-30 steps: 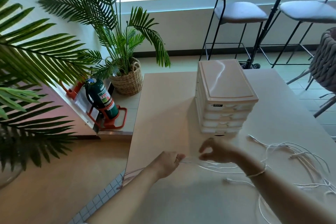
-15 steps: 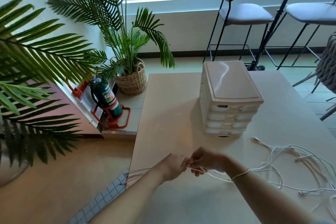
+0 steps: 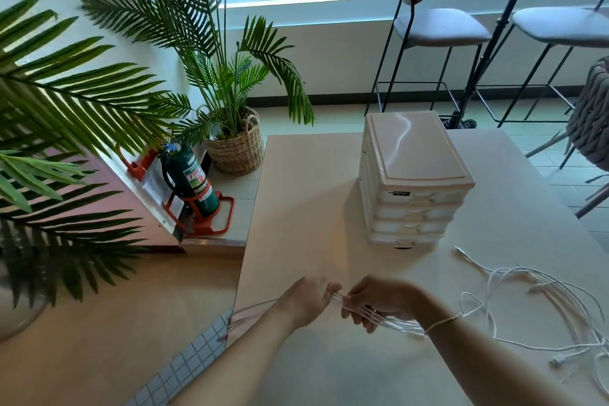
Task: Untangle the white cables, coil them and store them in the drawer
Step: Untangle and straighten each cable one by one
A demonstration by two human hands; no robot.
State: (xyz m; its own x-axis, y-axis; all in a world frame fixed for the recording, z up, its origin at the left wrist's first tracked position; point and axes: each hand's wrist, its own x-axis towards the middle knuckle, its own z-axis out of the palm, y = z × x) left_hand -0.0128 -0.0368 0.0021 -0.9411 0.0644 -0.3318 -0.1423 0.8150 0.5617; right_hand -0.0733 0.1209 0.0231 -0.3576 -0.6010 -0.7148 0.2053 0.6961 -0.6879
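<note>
The left hand [image 3: 304, 301] and right hand [image 3: 379, 301] meet near the front edge of the tabletop [image 3: 306, 208], each with fingers curled round the same bundle of white cable strands [image 3: 354, 308]. The bundle's long axis runs roughly left to right: past the left hand its strands trail out over the tabletop's left edge, and past the right wrist it slopes down toward the person's right. Further right, the loose tangle of white cables [image 3: 543, 293] sprawls on the tabletop, one connector end [image 3: 459, 250] pointing toward the drawer unit [image 3: 413, 181]. That unit (a stack of closed white drawers) stands beyond the hands, well apart from them, with bare tabletop between. On the floor to the left are a green fire extinguisher [image 3: 191, 180] in an orange stand and a basket-potted palm [image 3: 235, 148]; bar stools [image 3: 438, 26] stand behind the tabletop.
</note>
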